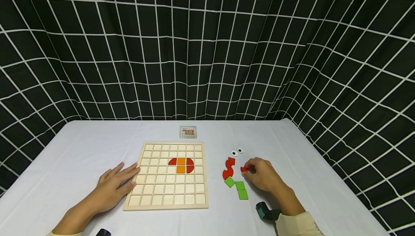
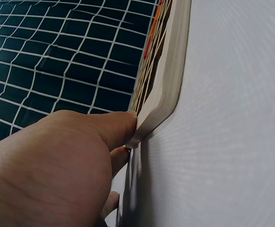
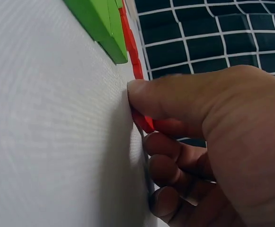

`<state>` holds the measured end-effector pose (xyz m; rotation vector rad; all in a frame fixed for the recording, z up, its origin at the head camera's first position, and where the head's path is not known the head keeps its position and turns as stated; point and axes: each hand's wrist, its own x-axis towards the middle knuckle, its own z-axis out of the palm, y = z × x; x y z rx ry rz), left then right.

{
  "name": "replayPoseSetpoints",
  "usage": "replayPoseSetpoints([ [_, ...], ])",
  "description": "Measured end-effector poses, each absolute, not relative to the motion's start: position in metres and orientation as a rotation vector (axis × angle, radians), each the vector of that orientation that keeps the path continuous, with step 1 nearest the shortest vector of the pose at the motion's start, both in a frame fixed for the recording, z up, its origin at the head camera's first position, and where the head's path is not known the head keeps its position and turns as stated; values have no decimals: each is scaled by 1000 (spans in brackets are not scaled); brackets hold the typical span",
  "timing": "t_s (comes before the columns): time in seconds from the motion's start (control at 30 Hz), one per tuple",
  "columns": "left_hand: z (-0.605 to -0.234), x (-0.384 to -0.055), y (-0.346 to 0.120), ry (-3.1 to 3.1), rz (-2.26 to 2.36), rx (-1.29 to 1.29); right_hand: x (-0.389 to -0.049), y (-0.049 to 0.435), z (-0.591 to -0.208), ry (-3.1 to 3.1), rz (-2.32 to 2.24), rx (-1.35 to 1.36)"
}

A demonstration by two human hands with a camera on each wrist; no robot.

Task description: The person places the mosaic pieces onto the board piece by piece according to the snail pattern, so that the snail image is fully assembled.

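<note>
My left hand [image 1: 113, 186] lies along the left edge of a wooden grid board [image 1: 157, 189], fingers fairly straight, with the thumb at its rim in the left wrist view. On the board sit two orange square tiles [image 1: 181, 165] between red curved tiles: one [image 1: 173, 161] at the left and two [image 1: 190, 165] stacked at the right. To the right of the board my right hand [image 1: 262, 174] pinches a red tile [image 3: 143, 121] between thumb and fingers, low over the tabletop. Part of this tile is hidden by the thumb.
Loose red tiles [image 1: 228, 172], several green square tiles [image 1: 242, 194] and two white eye discs [image 1: 240, 150] lie between the board and my right hand. Behind the board is a small pattern card [image 1: 188, 132]. A black gridded curtain [image 1: 194, 48] surrounds the white table [image 1: 97, 138].
</note>
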<state>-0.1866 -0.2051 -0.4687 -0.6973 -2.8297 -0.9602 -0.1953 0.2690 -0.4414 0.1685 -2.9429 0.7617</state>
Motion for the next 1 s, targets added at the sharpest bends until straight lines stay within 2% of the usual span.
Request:
replayPoseSetpoints([
  [0.43, -468, -187, -205, -2836, -963, -687, -196, 258, -436, -2774, 776, 247],
  [1.0, -469, -186, -205, -2821, -941, -690, -198, 179, -410, -2631, 887, 450],
])
